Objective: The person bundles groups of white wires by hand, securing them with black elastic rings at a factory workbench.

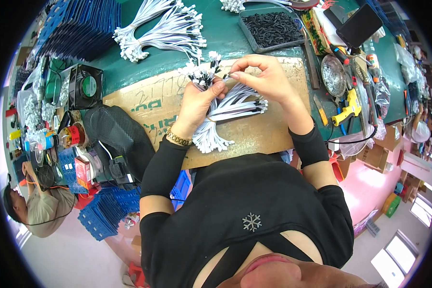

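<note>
Panels, blue and many, are standing close together at the upper left, probably to save room. Bundles of white cable are lying at the top, gathered near one end, so they are not mixing. At the centre, the left hand is gripping some cables above the cardboard, their ends pointing up, seemingly for easier reach. A lower bundle is resting beneath on the cardboard, which may be protecting the table. The right hand is bringing thumb and forefinger together beside the ends; whether it is pinching one, I cannot tell. Above, a tray is containing loose black pieces, apparently within reach.
</note>
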A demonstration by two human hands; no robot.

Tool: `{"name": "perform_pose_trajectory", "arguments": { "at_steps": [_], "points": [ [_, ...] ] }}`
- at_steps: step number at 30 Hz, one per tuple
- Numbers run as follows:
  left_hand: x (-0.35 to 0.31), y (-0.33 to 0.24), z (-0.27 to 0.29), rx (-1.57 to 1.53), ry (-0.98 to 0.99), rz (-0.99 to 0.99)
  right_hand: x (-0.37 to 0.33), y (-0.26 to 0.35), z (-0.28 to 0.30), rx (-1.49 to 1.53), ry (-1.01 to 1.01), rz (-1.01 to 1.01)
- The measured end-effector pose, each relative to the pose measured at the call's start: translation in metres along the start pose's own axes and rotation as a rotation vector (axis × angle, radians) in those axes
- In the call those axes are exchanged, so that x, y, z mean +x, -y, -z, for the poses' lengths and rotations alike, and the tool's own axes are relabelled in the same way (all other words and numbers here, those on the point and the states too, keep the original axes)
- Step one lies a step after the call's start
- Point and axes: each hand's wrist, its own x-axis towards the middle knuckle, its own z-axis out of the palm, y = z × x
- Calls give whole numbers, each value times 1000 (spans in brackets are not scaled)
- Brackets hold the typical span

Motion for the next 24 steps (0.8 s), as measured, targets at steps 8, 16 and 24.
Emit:
{"name": "perform_pose_trajectory", "arguments": {
  "at_steps": [8,16,24],
  "points": [
    [-2,-2,-2,55,-23,-10,10,12,7,-250,180,117],
    [1,3,-1,70,2,-31,9,11,-6,-226,140,-18],
    [-1,1,0,-32,-36,8,-21,-2,23,-282,184,-42]
  ]
}}
